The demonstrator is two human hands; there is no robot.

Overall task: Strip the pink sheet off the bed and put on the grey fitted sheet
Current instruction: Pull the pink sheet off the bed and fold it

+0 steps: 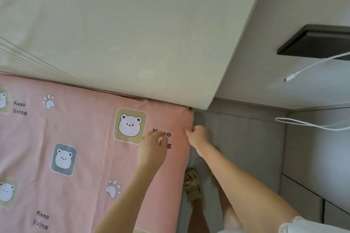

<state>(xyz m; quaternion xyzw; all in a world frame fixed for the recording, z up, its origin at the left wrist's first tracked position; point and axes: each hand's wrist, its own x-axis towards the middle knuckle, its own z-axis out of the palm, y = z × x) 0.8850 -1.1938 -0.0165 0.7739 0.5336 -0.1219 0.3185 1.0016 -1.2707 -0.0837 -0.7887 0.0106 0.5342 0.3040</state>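
Beige panel (pixel 132 34) abuts pink sheet (pixel 85 138) corner; right hand (pixel 198 135) seemingly pinches edge.

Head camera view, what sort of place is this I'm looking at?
Most likely a bedroom. A bed in a pink sheet printed with bears and paw prints butts against a tall beige panel, and a white charging cable dangles by a dark shelf beside it.

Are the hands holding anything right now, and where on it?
The right hand grips the pink sheet at its side edge near the corner. The left hand curls on its top; a pinch cannot be told.
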